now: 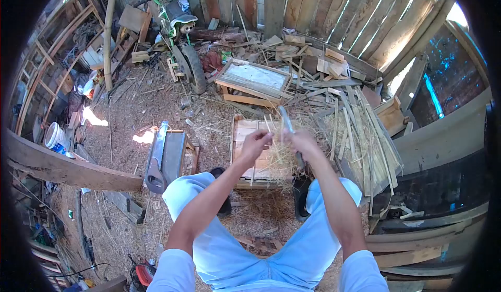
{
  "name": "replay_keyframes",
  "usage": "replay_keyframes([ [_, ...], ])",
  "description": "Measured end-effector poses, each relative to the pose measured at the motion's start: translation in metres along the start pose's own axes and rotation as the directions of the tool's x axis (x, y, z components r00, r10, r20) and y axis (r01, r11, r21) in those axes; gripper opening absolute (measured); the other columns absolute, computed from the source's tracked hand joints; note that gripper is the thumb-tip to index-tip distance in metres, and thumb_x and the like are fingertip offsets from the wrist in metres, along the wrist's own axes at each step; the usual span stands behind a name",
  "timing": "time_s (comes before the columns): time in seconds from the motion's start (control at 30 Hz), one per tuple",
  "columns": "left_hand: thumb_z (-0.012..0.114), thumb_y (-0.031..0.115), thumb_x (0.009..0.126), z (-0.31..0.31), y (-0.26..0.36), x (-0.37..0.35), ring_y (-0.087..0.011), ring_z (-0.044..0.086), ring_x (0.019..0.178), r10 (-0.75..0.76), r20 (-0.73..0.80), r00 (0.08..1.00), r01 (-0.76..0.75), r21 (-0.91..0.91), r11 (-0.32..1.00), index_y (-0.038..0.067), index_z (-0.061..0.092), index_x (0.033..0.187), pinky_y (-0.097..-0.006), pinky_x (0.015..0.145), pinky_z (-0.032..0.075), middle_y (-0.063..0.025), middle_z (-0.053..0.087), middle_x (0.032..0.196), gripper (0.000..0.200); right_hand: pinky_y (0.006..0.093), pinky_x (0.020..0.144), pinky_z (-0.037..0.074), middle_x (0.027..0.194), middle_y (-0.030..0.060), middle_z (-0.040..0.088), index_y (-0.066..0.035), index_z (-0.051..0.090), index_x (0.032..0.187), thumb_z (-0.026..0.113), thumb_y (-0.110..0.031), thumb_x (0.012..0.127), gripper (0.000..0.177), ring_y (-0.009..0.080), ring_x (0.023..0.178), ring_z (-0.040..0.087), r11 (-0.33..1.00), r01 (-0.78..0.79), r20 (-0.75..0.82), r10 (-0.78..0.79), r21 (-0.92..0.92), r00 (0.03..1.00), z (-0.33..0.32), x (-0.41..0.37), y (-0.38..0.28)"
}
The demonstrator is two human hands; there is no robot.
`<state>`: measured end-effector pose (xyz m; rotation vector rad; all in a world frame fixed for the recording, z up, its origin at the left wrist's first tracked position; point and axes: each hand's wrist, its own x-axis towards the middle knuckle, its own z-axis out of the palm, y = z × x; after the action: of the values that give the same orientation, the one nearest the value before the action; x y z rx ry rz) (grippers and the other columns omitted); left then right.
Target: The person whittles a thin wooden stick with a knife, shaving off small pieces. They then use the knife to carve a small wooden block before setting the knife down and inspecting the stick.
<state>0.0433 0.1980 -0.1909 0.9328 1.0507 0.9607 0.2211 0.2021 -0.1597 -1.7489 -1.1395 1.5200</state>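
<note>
In front of my knees, my left hand (255, 145) is closed on a thin wooden strip (253, 173), which sticks out above and below the fingers. Close on its right, my right hand (302, 144) is wrapped round a long knife (285, 117). The blade points up and away, and a dark end shows below the fist. Both hands are over a low wooden box-like bench (244, 130) with a pale planked top. Thin shavings (282, 159) lie over the bench's right side.
To the left, a handsaw (155, 167) lies along a small bench (176, 151). A wooden-framed panel (253, 76) stands beyond, beside piled scrap wood (318, 62). Long strips (373, 135) lean at right. A small motorbike (182, 41) stands at the back, and a beam (73, 164) crosses the left.
</note>
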Motion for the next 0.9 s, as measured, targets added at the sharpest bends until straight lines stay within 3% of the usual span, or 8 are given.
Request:
replay_keyframes([
  [0.1, 0.065, 0.030, 0.086, -0.002, -0.027, 0.013, -0.0089, 0.058, 0.076, -0.037, 0.022, 0.999, 0.032, 0.196, 0.980, 0.002, 0.065, 0.093, -0.0239, 0.067, 0.046, -0.0009, 0.063, 0.082, 0.028, 0.0257, 0.041, 0.029, 0.056, -0.0019, 0.046, -0.001, 0.065, 0.089, 0.060, -0.030, 0.089, 0.029, 0.0065, 0.045, 0.035, 1.000, -0.002, 0.060, 0.001, 0.017, 0.998, 0.015, -0.002, 0.021],
  [0.3, 0.064, 0.026, 0.085, -0.016, -0.067, 0.026, -0.0157, 0.061, 0.078, -0.110, 0.015, 0.994, 0.093, 0.425, 0.900, -0.002, 0.062, 0.091, -0.0299, 0.067, 0.048, -0.0088, 0.065, 0.082, 0.029, 0.0338, 0.062, 0.046, 0.072, 0.0078, 0.064, -0.004, 0.068, 0.091, 0.071, -0.026, 0.076, 0.027, 0.0176, 0.065, 0.059, 0.929, -0.011, -0.187, -0.063, -0.369, 0.980, 0.013, -0.001, 0.047],
  [0.37, 0.064, 0.027, 0.081, -0.033, -0.090, 0.020, -0.0315, 0.064, 0.079, 0.200, -0.008, 0.980, -0.045, 0.964, 0.262, -0.005, 0.056, 0.097, -0.0390, 0.069, 0.051, -0.0199, 0.062, 0.085, 0.036, 0.0348, 0.068, 0.048, 0.076, 0.0103, 0.066, -0.005, 0.068, 0.091, 0.072, -0.027, 0.074, 0.027, 0.0200, 0.071, 0.063, 0.909, -0.087, -0.246, -0.018, -0.407, 0.969, 0.013, 0.001, 0.048],
  [0.63, 0.065, 0.017, 0.074, -0.057, -0.103, 0.032, -0.0408, 0.063, 0.078, -0.021, -0.031, 0.999, 0.035, 0.972, 0.232, -0.006, 0.056, 0.091, -0.0447, 0.069, 0.052, -0.0254, 0.062, 0.086, 0.030, 0.0358, 0.072, 0.049, 0.080, 0.0122, 0.068, -0.008, 0.069, 0.093, 0.065, -0.031, 0.079, 0.027, 0.0253, 0.076, 0.065, 0.897, 0.118, -0.253, -0.243, -0.425, 0.936, 0.019, 0.007, 0.040],
  [0.7, 0.064, 0.013, 0.073, -0.063, -0.091, 0.040, -0.0360, 0.066, 0.074, -0.056, -0.048, 0.997, 0.070, 0.856, 0.513, -0.004, 0.058, 0.091, -0.0388, 0.066, 0.054, -0.0219, 0.064, 0.082, 0.025, 0.0356, 0.070, 0.048, 0.078, 0.0111, 0.067, -0.007, 0.068, 0.094, 0.065, -0.031, 0.080, 0.028, 0.0239, 0.074, 0.064, 0.900, 0.165, -0.236, -0.277, -0.405, 0.932, 0.020, 0.003, 0.024],
  [0.77, 0.064, 0.010, 0.081, -0.035, -0.020, 0.013, -0.0225, 0.066, 0.076, -0.116, -0.009, 0.993, 0.110, 0.412, 0.905, -0.003, 0.058, 0.098, -0.0314, 0.066, 0.056, -0.0151, 0.064, 0.091, 0.023, 0.0354, 0.068, 0.047, 0.076, 0.0101, 0.067, -0.006, 0.068, 0.095, 0.064, -0.030, 0.081, 0.029, 0.0225, 0.071, 0.063, 0.897, 0.212, -0.214, -0.311, -0.388, 0.926, 0.020, -0.002, 0.008],
  [0.8, 0.064, 0.010, 0.084, -0.024, 0.012, -0.001, -0.0184, 0.065, 0.077, -0.093, 0.034, 0.995, 0.085, 0.199, 0.976, -0.004, 0.058, 0.099, -0.0297, 0.067, 0.056, -0.0129, 0.064, 0.094, 0.021, 0.0337, 0.065, 0.047, 0.075, 0.0100, 0.067, -0.006, 0.068, 0.096, 0.064, -0.030, 0.083, 0.028, 0.0203, 0.067, 0.061, 0.902, 0.305, -0.197, -0.373, -0.307, 0.906, 0.020, -0.005, -0.002],
  [0.9, 0.061, 0.011, 0.088, -0.017, 0.069, -0.037, -0.0167, 0.064, 0.080, 0.034, 0.205, 0.978, -0.062, 0.132, 0.989, -0.003, 0.058, 0.106, -0.0309, 0.070, 0.057, -0.0102, 0.063, 0.099, 0.023, 0.0279, 0.055, 0.043, 0.076, 0.0068, 0.066, -0.004, 0.068, 0.099, 0.063, -0.029, 0.085, 0.029, 0.0125, 0.057, 0.052, 0.896, 0.442, -0.124, -0.444, -0.044, 0.888, 0.015, -0.022, -0.032],
])
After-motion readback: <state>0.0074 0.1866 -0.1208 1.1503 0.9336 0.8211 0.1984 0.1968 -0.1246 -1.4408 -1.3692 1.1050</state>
